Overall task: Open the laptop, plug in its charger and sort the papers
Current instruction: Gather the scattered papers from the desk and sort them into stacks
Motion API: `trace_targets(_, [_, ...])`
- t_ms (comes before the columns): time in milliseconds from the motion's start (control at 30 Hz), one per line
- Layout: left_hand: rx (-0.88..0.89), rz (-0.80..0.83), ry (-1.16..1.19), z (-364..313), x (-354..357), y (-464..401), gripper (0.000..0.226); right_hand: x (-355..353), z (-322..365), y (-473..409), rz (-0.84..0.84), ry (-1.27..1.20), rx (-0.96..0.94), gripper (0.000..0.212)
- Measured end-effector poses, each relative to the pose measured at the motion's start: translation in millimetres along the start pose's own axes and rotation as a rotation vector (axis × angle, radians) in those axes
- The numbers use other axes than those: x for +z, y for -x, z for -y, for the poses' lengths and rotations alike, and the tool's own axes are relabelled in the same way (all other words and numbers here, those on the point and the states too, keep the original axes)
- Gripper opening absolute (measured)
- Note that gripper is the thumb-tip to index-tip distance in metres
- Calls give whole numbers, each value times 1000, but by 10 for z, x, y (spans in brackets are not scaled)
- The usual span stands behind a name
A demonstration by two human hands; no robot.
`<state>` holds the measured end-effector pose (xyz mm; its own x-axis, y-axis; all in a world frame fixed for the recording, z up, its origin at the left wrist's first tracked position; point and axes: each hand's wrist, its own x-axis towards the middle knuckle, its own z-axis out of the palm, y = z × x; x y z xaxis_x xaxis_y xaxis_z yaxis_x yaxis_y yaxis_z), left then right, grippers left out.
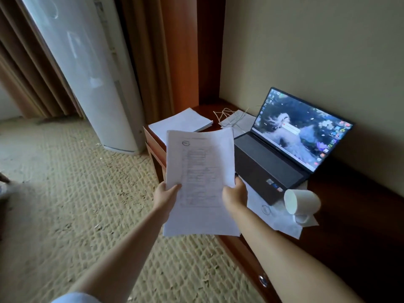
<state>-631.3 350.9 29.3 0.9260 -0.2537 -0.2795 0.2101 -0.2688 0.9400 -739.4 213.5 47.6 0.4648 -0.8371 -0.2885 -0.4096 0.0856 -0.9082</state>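
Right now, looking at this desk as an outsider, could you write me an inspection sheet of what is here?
Surface: dark wooden desk against a beige wall, largely covered at the far end.
Job's things: laptop open, screen lit; held papers lifted over the desk edge; paper stack at the far corner; loose sheets in front of the laptop.
Clutter: white paper cup tipped on its side on the loose sheets.
Hands: left hand and right hand each grip a side of the held papers.
Cables: white cord tangled behind the laptop; cannot tell whether it is plugged in.
Surroundings: white floor-standing unit, brown curtains, patterned carpet.
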Motion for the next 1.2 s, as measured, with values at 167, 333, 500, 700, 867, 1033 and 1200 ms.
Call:
trace_targets(167, [11,-14,-62,-40,-157,-828,11,553,306,-439,-2,-26,68,40])
trace_targets(333, [33,-8,-139,-213,-165,-1837,18,1343,500,-1191,-39,-71,135,46])
trace_targets(500, [65,3,-261,-556,-66,-2869,23,1896,782,-2019,-39,-119,185,41])
trace_targets(700, [183,42,-494,-943,58,-3877,33,2394,1080,-2711,-142,-135,255,50])
trace_targets(867, [231,105,-586,-1047,243,-4621,31,2787,1155,-3216,-242,-107,272,49])
trace_targets(1033, [246,194,-705,-1014,402,-5387,29,3188,1209,-3545,-315,-64,357,48])
trace_targets(1200, [227,307,-800,-988,482,-5887,33,3509,1237,-3745,-381,-4,464,41])
